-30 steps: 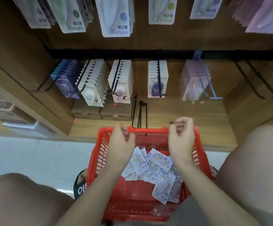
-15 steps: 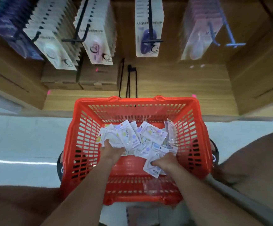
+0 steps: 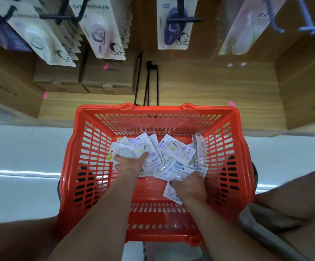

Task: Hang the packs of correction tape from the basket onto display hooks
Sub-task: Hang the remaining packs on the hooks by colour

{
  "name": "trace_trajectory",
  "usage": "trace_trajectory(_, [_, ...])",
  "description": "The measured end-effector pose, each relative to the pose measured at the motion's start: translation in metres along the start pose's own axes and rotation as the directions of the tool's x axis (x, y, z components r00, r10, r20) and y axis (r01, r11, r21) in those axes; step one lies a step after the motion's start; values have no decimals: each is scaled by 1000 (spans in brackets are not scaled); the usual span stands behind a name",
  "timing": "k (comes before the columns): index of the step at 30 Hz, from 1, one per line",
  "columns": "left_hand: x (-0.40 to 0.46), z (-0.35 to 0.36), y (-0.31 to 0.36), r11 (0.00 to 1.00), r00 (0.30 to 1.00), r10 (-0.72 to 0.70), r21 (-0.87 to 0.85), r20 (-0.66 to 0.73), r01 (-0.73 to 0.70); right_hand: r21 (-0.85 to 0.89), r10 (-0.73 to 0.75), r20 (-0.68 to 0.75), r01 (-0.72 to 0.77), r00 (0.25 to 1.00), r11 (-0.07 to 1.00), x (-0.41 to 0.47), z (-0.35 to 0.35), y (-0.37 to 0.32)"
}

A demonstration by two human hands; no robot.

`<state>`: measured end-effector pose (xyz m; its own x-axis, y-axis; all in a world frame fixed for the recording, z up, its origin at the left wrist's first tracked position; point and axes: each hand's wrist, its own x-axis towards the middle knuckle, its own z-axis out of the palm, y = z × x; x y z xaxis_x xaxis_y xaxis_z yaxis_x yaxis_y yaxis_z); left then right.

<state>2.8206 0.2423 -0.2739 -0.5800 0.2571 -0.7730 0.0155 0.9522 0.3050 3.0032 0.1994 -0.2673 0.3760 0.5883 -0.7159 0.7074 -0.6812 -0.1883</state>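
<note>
The packs of correction tape (image 3: 164, 157) lie in a loose heap on the floor of the basket (image 3: 226, 166), toward its far wall. The left hand (image 3: 129, 163) rests on the heap's left side, fingers curled into the packs. The right hand (image 3: 190, 186) grips one pack (image 3: 169, 194) at the heap's near edge. The packs are flat, glossy white cards. The basket is red slotted plastic. Beyond its far wall, black metal display hooks (image 3: 181, 17) carry hanging packs against wood-grain panels.
</note>
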Motion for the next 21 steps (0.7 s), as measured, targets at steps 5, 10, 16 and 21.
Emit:
trace_trajectory(5, [-1,8,1,991,998,28,130,-60,-20,2,-94,11,94,995,996,0,0,1])
trace_trajectory(10, [2,9,-1,982,987,139,144,-84,-125,77,-258,110,251,960,965,-10,-7,-16])
trace_trajectory(16, [4,0,-3,926,946,307,259,-99,-274,281,-342,-29,336,939,899,-4,-40,-45])
trace_trajectory(21, [7,1,-4,916,927,372,179,-42,-359,144,-433,-68,438,899,887,30,-55,-56])
